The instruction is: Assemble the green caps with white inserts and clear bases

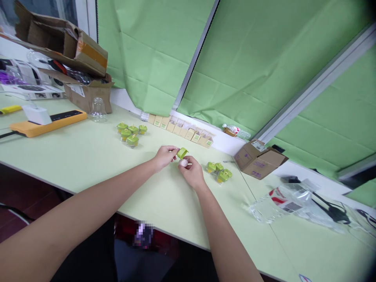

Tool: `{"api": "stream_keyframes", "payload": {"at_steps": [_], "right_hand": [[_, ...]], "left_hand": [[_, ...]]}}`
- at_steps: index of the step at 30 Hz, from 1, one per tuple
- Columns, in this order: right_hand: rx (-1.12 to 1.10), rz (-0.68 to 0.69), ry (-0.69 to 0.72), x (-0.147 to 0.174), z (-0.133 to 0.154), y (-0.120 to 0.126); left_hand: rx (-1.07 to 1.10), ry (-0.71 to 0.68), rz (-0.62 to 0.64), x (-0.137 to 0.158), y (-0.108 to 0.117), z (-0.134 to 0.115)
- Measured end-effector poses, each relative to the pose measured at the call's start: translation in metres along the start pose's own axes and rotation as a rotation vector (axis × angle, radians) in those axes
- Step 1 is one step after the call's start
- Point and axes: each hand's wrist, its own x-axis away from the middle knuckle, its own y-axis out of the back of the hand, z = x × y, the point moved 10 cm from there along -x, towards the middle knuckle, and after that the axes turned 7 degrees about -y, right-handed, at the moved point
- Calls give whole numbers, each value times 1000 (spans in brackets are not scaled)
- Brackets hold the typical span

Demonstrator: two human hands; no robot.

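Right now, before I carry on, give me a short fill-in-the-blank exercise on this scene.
1. The left hand holds a small hollow piece coloured ____.
2. Right of the right hand, which holds a pale rounded piece, a large clear bottle lies on its ____.
3. Green-topped containers stand in ____ groups.
4. The power strip is ____ in colour.

Missing words: green; side; two; orange.

The left arm (102, 199) slanted from near left, the right arm (225, 227) from near right; left hand (165, 157) and right hand (193, 173) sat close together, fingers (172, 149) bent.
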Motion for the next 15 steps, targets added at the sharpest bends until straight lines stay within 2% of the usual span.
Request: {"api": "stream_keyframes", "payload": {"at_steps": [5,15], "right_hand": [[-215,43,-147,-5,-16,-4],[-484,95,-306,2,-16,-8]], "left_hand": [[-21,-13,2,-3,0,3],[-21,-15,5,-1,0,0]]}}
